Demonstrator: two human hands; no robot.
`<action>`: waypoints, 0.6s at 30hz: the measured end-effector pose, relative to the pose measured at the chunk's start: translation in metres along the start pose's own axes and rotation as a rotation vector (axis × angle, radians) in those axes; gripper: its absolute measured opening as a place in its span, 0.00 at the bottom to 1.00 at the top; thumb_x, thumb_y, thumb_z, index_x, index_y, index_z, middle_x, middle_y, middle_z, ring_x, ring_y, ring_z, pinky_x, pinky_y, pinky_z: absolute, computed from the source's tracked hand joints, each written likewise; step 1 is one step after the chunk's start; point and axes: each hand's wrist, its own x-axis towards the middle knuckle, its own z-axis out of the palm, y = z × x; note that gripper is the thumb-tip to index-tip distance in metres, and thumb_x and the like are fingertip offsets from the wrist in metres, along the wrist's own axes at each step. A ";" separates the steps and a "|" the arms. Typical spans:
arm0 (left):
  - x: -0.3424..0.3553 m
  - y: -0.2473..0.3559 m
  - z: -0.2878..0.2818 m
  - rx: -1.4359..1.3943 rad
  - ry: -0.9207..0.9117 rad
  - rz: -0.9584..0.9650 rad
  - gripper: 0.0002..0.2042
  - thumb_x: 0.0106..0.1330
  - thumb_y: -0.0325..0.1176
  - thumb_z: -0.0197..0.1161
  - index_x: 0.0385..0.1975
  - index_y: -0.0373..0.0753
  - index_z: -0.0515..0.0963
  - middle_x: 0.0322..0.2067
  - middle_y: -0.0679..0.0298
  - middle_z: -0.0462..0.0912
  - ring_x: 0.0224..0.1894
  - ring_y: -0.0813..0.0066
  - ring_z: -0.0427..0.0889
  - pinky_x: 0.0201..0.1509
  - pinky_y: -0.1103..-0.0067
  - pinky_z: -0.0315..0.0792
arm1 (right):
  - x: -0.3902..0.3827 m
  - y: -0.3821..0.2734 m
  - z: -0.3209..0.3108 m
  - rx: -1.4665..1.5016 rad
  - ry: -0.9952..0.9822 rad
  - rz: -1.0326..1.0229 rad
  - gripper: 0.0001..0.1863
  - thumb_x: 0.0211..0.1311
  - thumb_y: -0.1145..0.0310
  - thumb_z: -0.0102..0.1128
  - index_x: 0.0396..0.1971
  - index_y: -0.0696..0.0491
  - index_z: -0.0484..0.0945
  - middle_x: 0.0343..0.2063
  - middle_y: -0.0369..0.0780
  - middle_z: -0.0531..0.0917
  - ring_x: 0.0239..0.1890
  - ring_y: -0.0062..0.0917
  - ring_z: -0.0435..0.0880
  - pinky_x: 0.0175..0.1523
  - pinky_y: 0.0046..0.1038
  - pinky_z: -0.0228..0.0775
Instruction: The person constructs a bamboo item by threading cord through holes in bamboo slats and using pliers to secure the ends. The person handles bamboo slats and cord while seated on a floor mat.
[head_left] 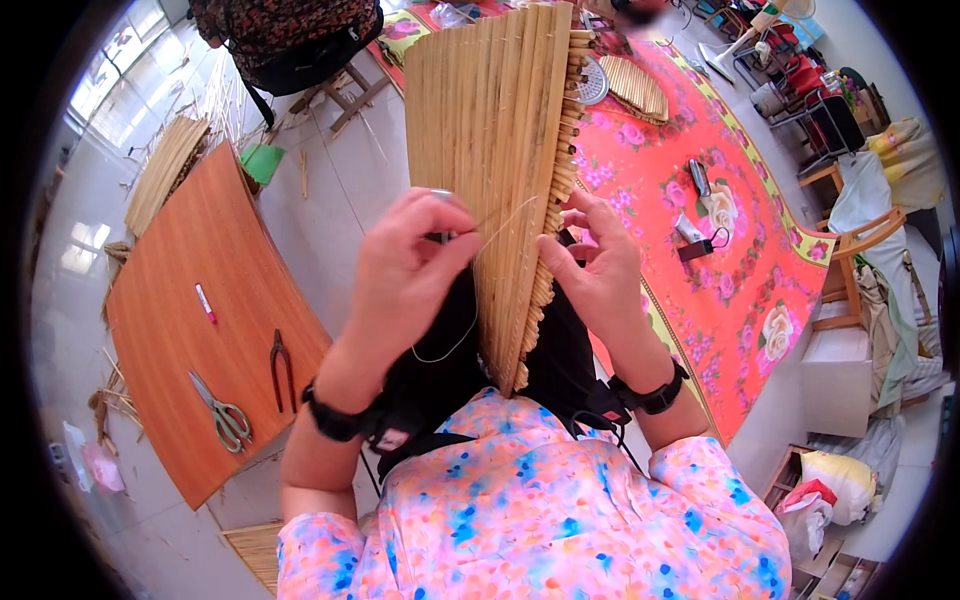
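A panel of pale reed strips (490, 130) stands upright on my lap, its bound edge of short reed ends facing right. My left hand (405, 270) rests against the panel's near face with fingers pinched on a needle, and a thin thread (462, 335) loops down from it. My right hand (600, 265) holds the bound right edge, fingers curled around the reed ends. Both wrists wear black bands.
An orange wooden board (200, 300) lies to my left with scissors (222, 413), pliers (282, 365) and a pink marker (205, 303). A red flowered mat (720, 250) lies to the right with small tools. Loose reeds (165, 165), stools, chairs and bags surround.
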 end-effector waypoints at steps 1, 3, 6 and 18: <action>0.005 -0.003 0.012 0.020 0.019 -0.025 0.04 0.58 0.21 0.64 0.31 0.31 0.77 0.32 0.61 0.79 0.35 0.78 0.81 0.35 0.83 0.75 | 0.000 0.002 0.004 -0.003 -0.005 0.011 0.26 0.52 0.71 0.68 0.52 0.59 0.75 0.42 0.42 0.80 0.40 0.23 0.81 0.33 0.20 0.77; 0.013 -0.004 0.031 0.059 0.055 -0.073 0.05 0.57 0.22 0.65 0.32 0.31 0.77 0.29 0.60 0.81 0.31 0.77 0.82 0.33 0.82 0.75 | 0.002 0.006 0.007 -0.009 -0.035 0.019 0.26 0.51 0.71 0.69 0.52 0.60 0.75 0.42 0.43 0.80 0.40 0.24 0.81 0.33 0.21 0.77; 0.023 -0.002 0.046 0.140 0.105 -0.112 0.06 0.56 0.23 0.66 0.32 0.32 0.79 0.24 0.60 0.81 0.26 0.75 0.82 0.32 0.80 0.75 | 0.004 0.010 0.009 0.013 -0.084 0.052 0.27 0.51 0.71 0.69 0.53 0.59 0.75 0.40 0.42 0.81 0.38 0.24 0.82 0.33 0.21 0.77; 0.041 -0.011 0.014 -0.688 -0.340 -0.544 0.07 0.62 0.28 0.65 0.31 0.29 0.80 0.26 0.68 0.82 0.28 0.82 0.80 0.33 0.85 0.71 | 0.012 -0.002 0.013 -0.035 -0.070 0.041 0.23 0.47 0.73 0.69 0.46 0.61 0.77 0.36 0.42 0.80 0.35 0.24 0.82 0.30 0.21 0.77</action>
